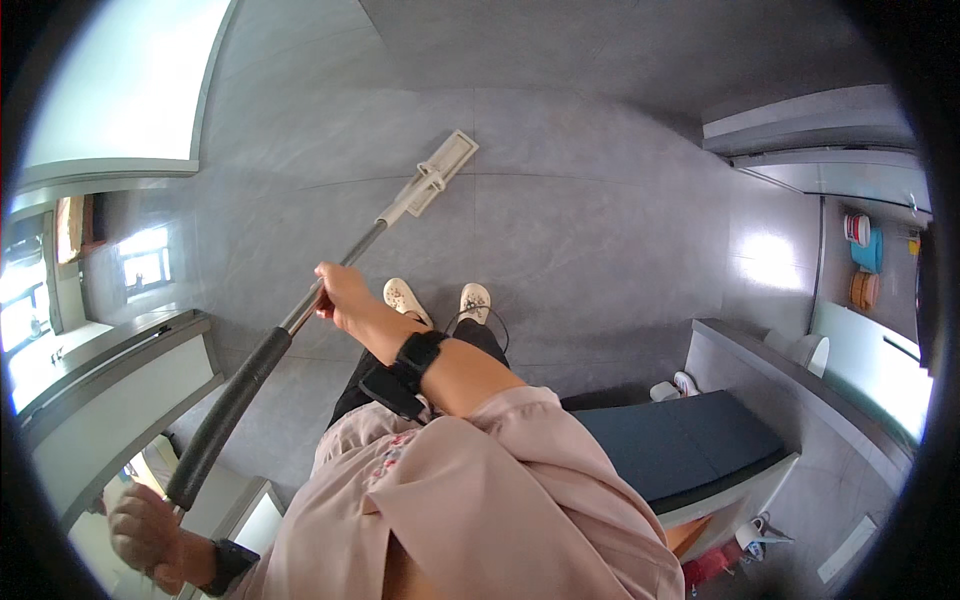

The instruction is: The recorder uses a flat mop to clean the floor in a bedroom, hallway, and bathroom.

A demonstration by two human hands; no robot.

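A flat mop slants across the floor from lower left to upper middle. Its off-white rectangular head (450,165) rests on the grey tiles, ahead of my feet. My left hand (145,535) is closed at the top end of the pole, just past the black foam grip (228,415). Farther down, my right hand (343,297) wraps round the bare metal pole (362,243), thumb side toward the mop head. Black bands with devices sit on both wrists. The mop head carries no visible cloth on its upper side.
My cream clogs (476,303) stand behind the mop head. A dark cushioned bench (680,445) is at right, with white shoes (685,384) by it. White doors or panels (120,90) edge the left. Shelves with a blue container (869,250) stand far right.
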